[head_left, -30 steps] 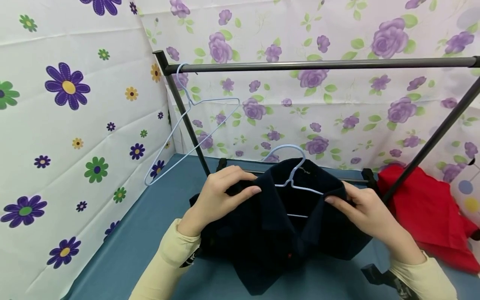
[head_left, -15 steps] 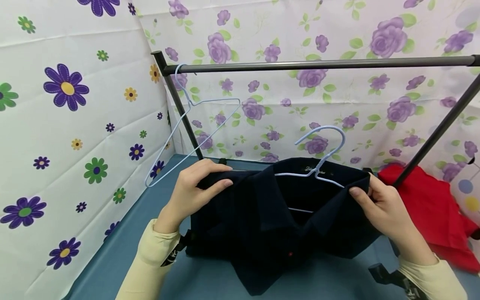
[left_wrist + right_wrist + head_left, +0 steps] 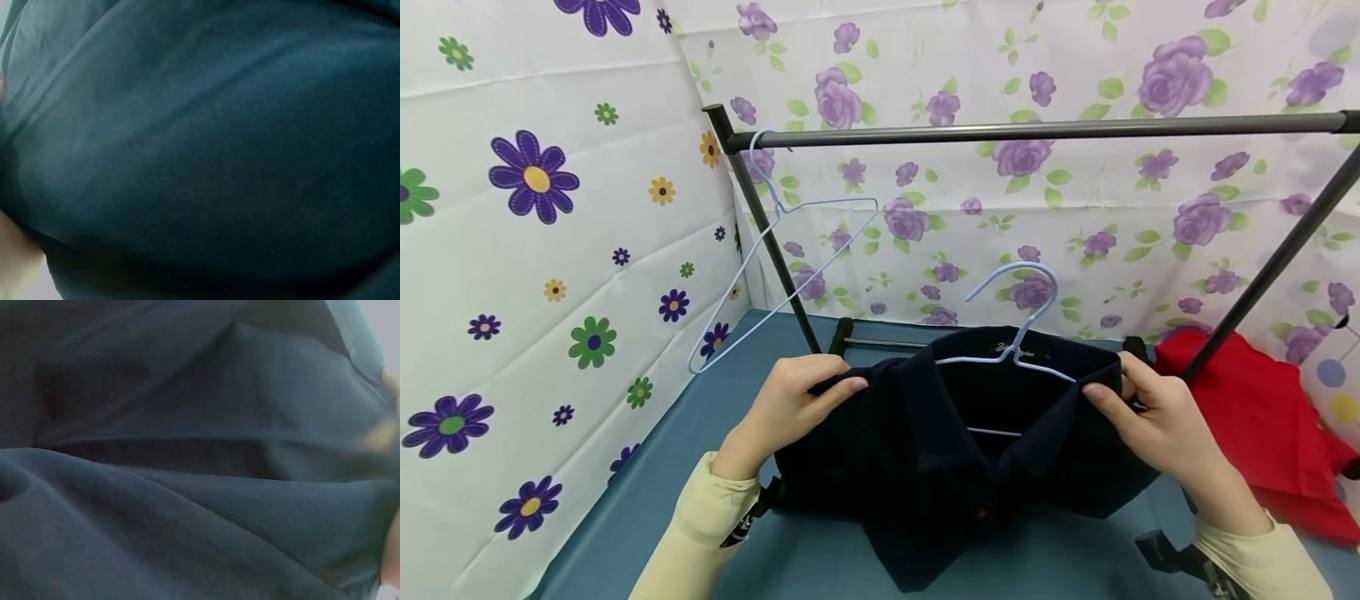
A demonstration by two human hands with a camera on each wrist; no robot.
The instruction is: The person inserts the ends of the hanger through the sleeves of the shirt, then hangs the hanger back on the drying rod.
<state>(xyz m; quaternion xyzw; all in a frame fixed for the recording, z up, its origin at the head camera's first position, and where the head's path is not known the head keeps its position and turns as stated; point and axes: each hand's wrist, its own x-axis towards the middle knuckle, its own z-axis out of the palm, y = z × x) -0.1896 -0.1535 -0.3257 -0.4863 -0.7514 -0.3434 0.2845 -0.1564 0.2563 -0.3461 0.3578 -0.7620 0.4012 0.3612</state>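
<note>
Flowered backdrop [image 3: 910, 50]; both hands [image 3: 790, 404] [image 3: 1165, 421] pinch shirt [image 3: 940, 479] (hanger [image 3: 1017, 346] partly inside).

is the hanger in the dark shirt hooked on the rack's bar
No, that hanger's hook stands free in the head view, below the bar.

The tabletop [image 3: 820, 558] is plain blue-grey, its left edge running at a slant. A dark navy shirt [image 3: 917, 467] spans its middle; the lower part appears to rest on the surface, though the dark folds make contact hard to judge. Behind it stands a dark metal rack [image 3: 1000, 133], one black foot showing. At the right lies a rumpled red garment [image 3: 1247, 433], near the rack's right post.
</note>
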